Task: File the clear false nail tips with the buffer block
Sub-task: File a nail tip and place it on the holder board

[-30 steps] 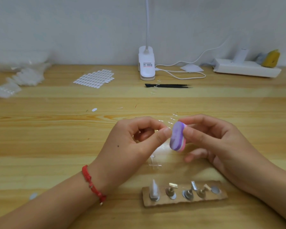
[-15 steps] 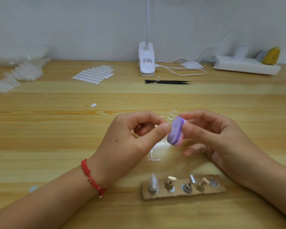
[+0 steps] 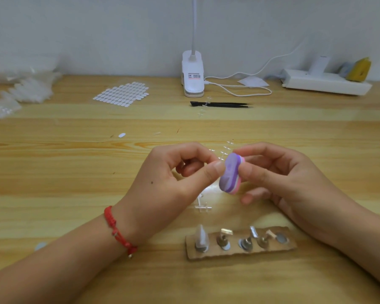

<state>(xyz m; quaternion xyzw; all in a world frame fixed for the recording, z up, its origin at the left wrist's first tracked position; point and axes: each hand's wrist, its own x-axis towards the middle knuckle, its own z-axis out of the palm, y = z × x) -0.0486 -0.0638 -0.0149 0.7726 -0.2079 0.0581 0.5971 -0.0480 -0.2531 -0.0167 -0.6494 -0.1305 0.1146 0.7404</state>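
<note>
Pinching clear tips between thumb and forefinger, left hand steadies them just beside buffer. Right hand grips buffer in fingertips, purple face turned left, likely to meet tip edge.

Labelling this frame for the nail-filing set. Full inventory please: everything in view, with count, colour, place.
buffer block: 1, purple over pink, between the two hands
clear nail tip strip: 1, clear, running up behind the left fingers
cardboard holder: 1, brown, near edge, carries a row of small metal stands
tweezers: 1, black, behind the hands
clip lamp: 1, white, back centre
sticker sheet: 1, white ovals, back left
loose oval: 1, white, left of centre
power strip: 1, white, back right
plastic bags: a pile, clear, far left
table: 1, light wood
bracelet: 1, red, left wrist
left hand: pinches the strip
right hand: grips the buffer block
</note>
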